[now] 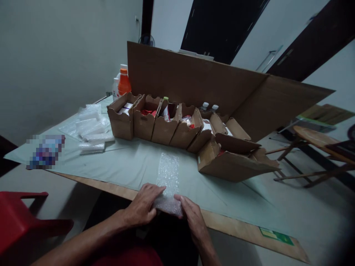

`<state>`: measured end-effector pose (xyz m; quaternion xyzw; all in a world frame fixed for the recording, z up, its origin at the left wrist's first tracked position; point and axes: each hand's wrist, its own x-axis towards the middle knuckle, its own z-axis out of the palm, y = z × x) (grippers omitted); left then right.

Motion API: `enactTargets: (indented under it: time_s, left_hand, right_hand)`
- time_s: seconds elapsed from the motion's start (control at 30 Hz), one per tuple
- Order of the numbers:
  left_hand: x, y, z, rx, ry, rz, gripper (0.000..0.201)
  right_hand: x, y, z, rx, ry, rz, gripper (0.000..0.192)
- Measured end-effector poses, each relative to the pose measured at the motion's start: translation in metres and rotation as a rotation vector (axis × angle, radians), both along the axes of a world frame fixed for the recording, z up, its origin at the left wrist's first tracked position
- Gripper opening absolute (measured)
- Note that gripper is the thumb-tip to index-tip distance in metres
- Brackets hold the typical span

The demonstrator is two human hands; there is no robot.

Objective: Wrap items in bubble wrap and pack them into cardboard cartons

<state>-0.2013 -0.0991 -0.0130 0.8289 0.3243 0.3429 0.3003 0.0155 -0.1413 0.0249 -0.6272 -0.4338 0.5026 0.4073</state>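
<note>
At the near edge of the bench (133,160), the left hand (142,203) and the right hand (191,212) hold opposite sides of the near, folded end of a bubble wrap strip (168,170). The fingers of each hand are closed on this end. The rest of the strip lies flat on the pale cloth, running away toward the boxes.

Left of the person, near the bench, is a red stool (20,225). At the bench's left end lies a packet (47,151), blurred into blocks, and just beyond it is a heap of bubble-wrapped bundles (91,129).

To the right, an open cardboard box (238,166) sits at an angle, in front of a row of cardboard boxes (166,129) with goods inside. At the row's far left stands an orange bottle (124,83) beside white bottles (115,88). Behind the row rises a tall cardboard panel (194,81); beyond are dark doors (219,26).
</note>
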Motion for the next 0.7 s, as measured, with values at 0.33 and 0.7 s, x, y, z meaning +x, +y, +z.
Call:
enactTargets:
  time_s: [0.33, 0.7]
  left_hand:
    - [0.029, 0.031, 0.008, -0.261, 0.275, 0.356, 0.045]
    - [0.021, 0.023, 0.002, 0.089, 0.200, 0.320, 0.042]
  right_hand:
    - [0.011, -0.018, -0.022, 0.211, -0.149, -0.133, 0.045]
    - [0.004, 0.027, -0.032, 0.781, -1.053, 0.358, 0.037]
